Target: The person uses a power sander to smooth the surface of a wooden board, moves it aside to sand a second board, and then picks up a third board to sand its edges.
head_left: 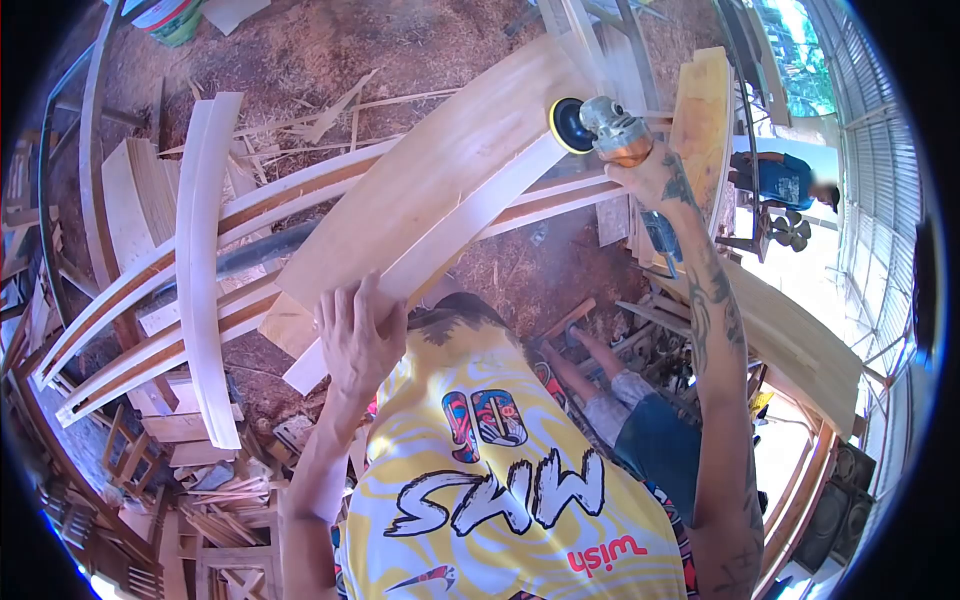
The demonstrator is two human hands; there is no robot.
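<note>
My right hand (650,175) is wrapped round the body of an angle grinder (625,135). Its black and yellow sanding disc (570,126) is against the far end of a long pale wooden board (490,195), at the edge facing me. At the near end, my left hand (362,335) grips the board, with its fingers bent over the wood. Curved wooden beams (250,215) lie beneath the board and support it. Pale haze hangs around the disc.
Curved planks (205,270) rest across the beams at left. Wood scraps (230,500) pile up at lower left. One person (650,440) is close by on my right; another person (785,180) is farther off near a fan (790,230). Shavings cover the dirt floor (290,60).
</note>
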